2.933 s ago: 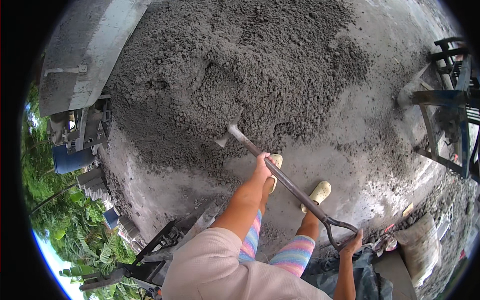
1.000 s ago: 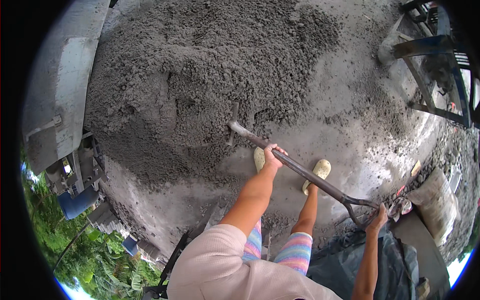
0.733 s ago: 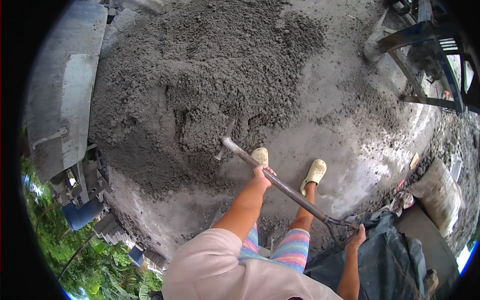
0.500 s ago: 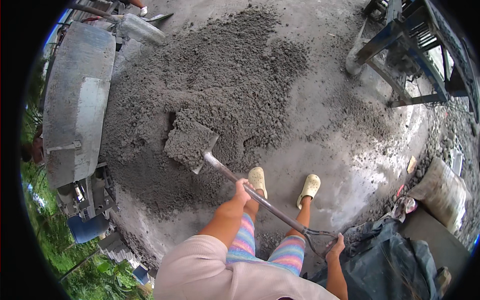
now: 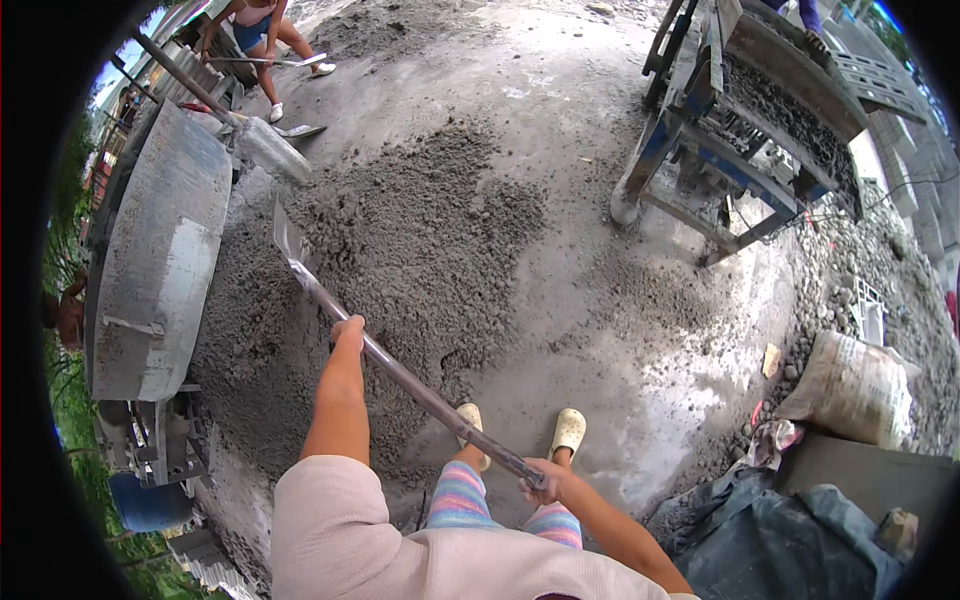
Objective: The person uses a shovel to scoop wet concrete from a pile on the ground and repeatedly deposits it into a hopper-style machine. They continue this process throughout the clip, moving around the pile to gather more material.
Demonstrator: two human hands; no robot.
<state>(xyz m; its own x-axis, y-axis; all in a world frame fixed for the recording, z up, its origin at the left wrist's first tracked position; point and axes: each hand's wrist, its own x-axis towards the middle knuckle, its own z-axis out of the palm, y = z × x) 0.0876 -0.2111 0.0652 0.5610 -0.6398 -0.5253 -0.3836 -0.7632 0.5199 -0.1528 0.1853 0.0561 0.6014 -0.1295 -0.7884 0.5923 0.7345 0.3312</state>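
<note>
A long-handled shovel (image 5: 415, 388) slants across the front of my body. My left hand (image 5: 347, 331) is closed around its shaft below the blade, with the arm stretched forward. Near my waist, my right hand (image 5: 542, 483) grips the other end; the fingers cover much of the handle there. The metal blade (image 5: 289, 236) is tipped on its edge over the left side of a grey heap of damp, crumbly mix (image 5: 410, 255). No load shows on the blade's visible face.
Left of the heap stands a big metal drum (image 5: 160, 260). A blue-framed machine (image 5: 745, 130) holding grey mix is at the upper right. Another person (image 5: 262, 40) holds a shovel at the far left. A filled sack (image 5: 850, 390) and dark tarp (image 5: 780, 545) lie right.
The shovel has swung forward and left, and its blade has turned from flat and loaded to edge-on. My right hand has come inward. The view has shifted, showing more of the far ground.
</note>
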